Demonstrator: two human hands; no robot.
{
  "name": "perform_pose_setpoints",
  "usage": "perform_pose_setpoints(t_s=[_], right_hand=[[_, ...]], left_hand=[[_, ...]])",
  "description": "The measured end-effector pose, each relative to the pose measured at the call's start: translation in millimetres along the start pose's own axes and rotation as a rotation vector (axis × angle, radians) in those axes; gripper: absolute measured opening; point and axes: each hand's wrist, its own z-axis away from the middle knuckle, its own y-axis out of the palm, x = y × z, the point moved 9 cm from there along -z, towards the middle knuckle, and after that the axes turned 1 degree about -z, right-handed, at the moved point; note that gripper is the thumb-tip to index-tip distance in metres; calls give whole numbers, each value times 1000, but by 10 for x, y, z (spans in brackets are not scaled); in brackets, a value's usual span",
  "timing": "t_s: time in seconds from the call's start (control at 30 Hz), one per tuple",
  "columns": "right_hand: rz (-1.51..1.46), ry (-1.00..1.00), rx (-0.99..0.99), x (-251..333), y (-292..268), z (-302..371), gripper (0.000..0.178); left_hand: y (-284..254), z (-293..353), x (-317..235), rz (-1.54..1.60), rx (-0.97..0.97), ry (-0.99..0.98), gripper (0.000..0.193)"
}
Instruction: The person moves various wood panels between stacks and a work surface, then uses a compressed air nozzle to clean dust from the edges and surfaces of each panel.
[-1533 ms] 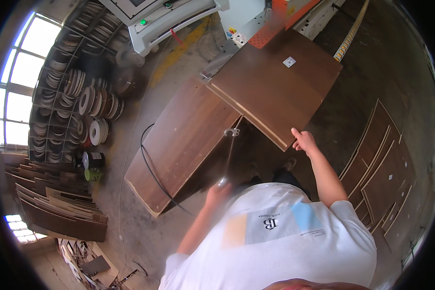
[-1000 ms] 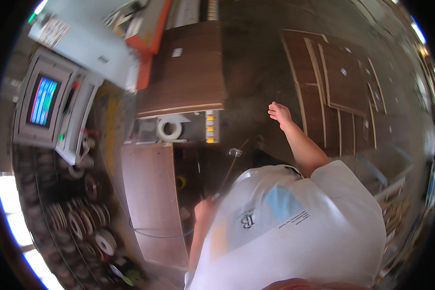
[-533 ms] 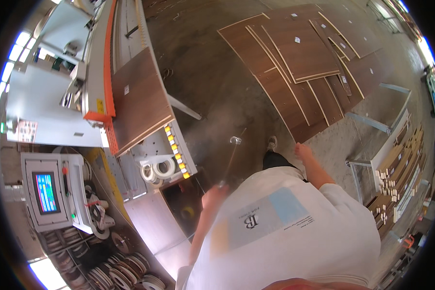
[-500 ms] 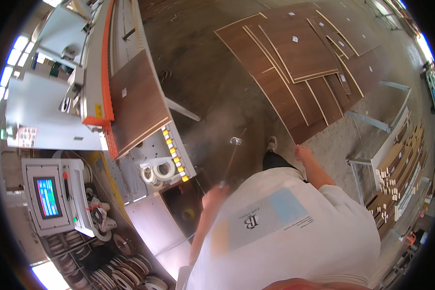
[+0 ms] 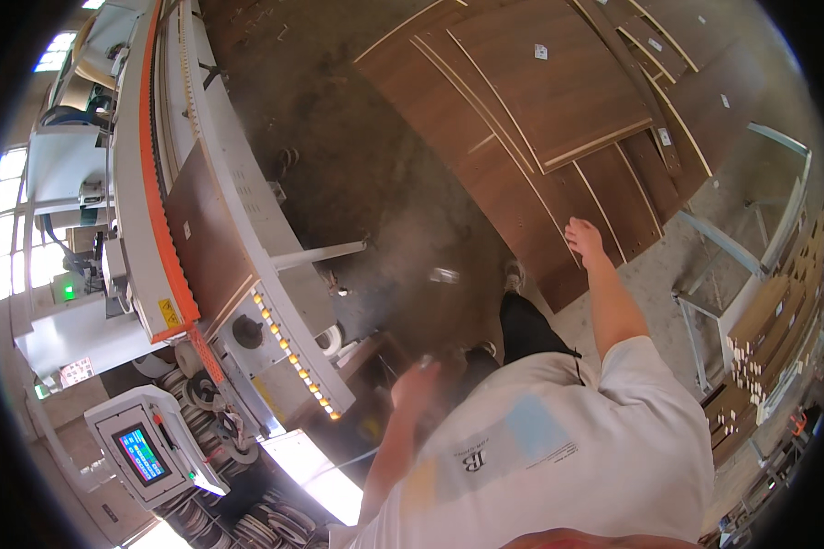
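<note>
My left hand [image 5: 416, 384] is smeared by motion beside my waist, near the end of the edge-banding machine. Its fingers are closed round a thin-nozzled tool [image 5: 425, 361] with a small shiny metal part, too blurred to make out fully. A pale blue hose [image 5: 362, 455] runs past my left forearm. My right hand [image 5: 584, 240] is stretched forward with nothing in it, its fingers loosely apart. It appears over the near edge of the stacked brown panels [image 5: 513, 197]; whether it touches them I cannot tell.
The edge-banding machine [image 5: 307, 380] stands at left with a brown panel [image 5: 206, 238] on it. Its control screen [image 5: 143, 455] is at lower left, above several banding rolls [image 5: 270, 526]. A metal rack frame [image 5: 723, 242] and stacked wood strips [image 5: 769, 316] stand at right.
My view has shifted, and the panels sit closer to me. My right hand has reached forward from my side to over the panel stack. My left hand still holds the tool.
</note>
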Motion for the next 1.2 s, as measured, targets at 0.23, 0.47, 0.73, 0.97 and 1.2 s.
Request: perform_pose_setpoints(t_s=[0.23, 0.47, 0.73, 0.97, 1.2], right_hand=[[-45, 50, -179, 771, 289, -1182, 58], [-240, 40, -301, 977, 596, -1466, 57], [-216, 19, -316, 155, 597, -979, 46], [-89, 341, -227, -1104, 765, 290, 47], [-279, 597, 289, -1758, 1249, 1601, 45]], left_hand=[[-165, -161, -728, -110, 52, 137, 60], [77, -362, -767, 221, 22, 32, 46], [354, -1158, -1156, 375, 184, 91, 34], [647, -1785, -2039, 683, 337, 250, 47], [1238, -2158, -1896, 867, 316, 252, 51]])
